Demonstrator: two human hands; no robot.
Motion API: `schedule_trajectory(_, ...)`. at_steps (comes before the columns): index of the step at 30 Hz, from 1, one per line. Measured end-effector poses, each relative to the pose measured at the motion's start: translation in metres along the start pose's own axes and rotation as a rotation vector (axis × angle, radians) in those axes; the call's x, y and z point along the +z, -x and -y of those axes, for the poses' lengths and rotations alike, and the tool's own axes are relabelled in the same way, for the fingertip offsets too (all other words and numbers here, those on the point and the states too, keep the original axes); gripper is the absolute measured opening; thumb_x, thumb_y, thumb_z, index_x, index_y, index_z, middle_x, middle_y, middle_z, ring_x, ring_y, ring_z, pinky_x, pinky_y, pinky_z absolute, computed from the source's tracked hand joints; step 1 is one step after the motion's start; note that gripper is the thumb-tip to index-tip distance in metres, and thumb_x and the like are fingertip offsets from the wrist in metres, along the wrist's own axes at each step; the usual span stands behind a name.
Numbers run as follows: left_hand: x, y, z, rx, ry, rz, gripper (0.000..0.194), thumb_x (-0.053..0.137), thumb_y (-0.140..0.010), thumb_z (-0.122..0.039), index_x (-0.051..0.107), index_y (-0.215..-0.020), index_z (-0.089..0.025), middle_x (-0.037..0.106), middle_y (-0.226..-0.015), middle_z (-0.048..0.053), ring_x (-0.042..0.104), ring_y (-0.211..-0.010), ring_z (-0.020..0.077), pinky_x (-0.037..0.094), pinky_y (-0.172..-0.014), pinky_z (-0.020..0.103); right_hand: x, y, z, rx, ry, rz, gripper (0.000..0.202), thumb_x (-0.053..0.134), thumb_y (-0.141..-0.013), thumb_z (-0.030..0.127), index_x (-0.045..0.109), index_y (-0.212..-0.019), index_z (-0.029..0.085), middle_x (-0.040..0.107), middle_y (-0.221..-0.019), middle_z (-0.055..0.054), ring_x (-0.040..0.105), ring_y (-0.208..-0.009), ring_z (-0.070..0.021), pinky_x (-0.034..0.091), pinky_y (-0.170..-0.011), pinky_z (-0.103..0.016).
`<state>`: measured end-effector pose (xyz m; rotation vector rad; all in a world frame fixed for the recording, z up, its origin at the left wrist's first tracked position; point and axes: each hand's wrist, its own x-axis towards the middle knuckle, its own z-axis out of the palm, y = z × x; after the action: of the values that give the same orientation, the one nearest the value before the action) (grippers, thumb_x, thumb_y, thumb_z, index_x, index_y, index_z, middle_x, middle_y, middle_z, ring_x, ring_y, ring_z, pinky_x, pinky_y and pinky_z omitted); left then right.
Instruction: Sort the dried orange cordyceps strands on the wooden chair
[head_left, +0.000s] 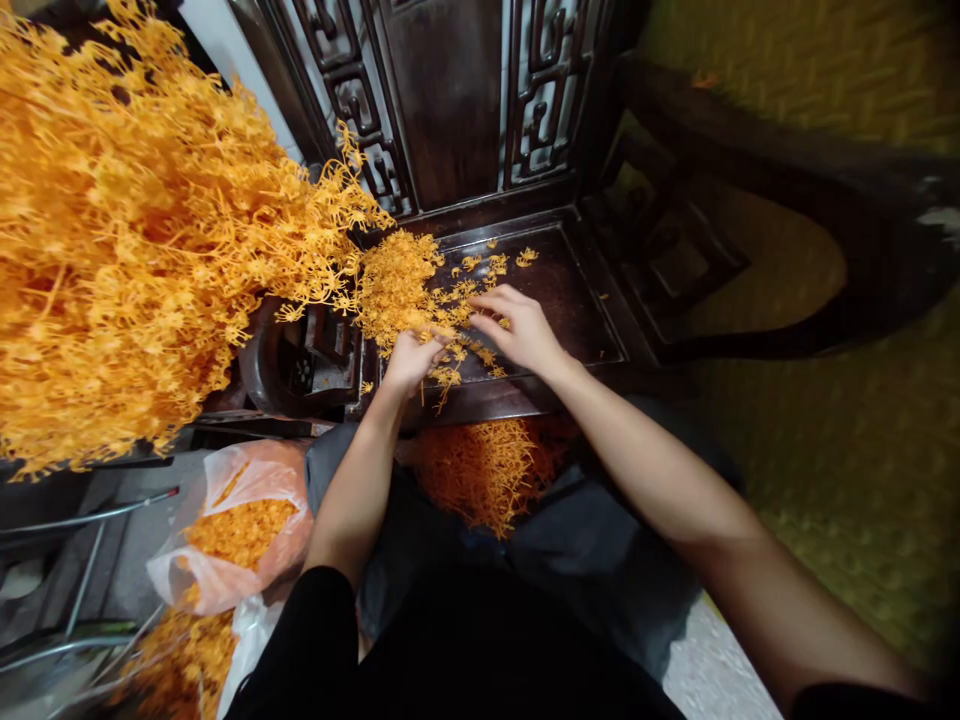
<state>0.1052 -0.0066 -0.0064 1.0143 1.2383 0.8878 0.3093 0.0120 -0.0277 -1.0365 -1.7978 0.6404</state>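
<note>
On the seat of a dark wooden chair lies a pile of small orange plastic pieces, spidery in shape, with loose ones scattered to its right. My left hand is at the pile's near edge, fingers closed in a pinch on an orange plastic sprig that hangs below them. Just to the right, my right hand hovers over the scattered pieces. Its thumb and fingers are apart, pointing left, and no held piece shows between them.
A large heap of orange plastic sprigs rises at the left, spilling toward the seat. Bare orange stems lie between my legs. Below left, a plastic bag holds more pieces. The carved chair back and curved armrest bound the seat.
</note>
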Motion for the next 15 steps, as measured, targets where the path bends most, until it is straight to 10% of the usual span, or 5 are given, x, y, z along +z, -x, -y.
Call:
schedule_trajectory(10,-0.005,0.012,-0.014,-0.069,0.135,0.41,0.037,0.076,-0.086,-0.05,0.06,-0.088,-0.017,0.036,-0.053,-0.009,0.02,-0.043,0.0022,0.009,-0.045,0.02,0.002,0.007,0.023,0.01,-0.147,0.019,0.034,0.07,-0.092,0.052,0.074,-0.078,0.021,0.073,-0.081,-0.005,0.065,-0.075,-0.0204,0.05,-0.075,-0.036)
schedule_trajectory(15,-0.005,0.006,-0.013,-0.002,0.055,0.195,0.035,0.075,-0.086,-0.048,0.067,-0.095,-0.015,0.039,-0.054,-0.008,0.024,-0.043,0.0034,0.011,-0.045,0.021,-0.022,0.011,0.033,0.026,-0.078,0.131,0.026,0.064,-0.097,0.043,0.076,-0.088,0.022,0.075,-0.088,-0.005,0.067,-0.081,-0.0205,0.05,-0.08,-0.036)
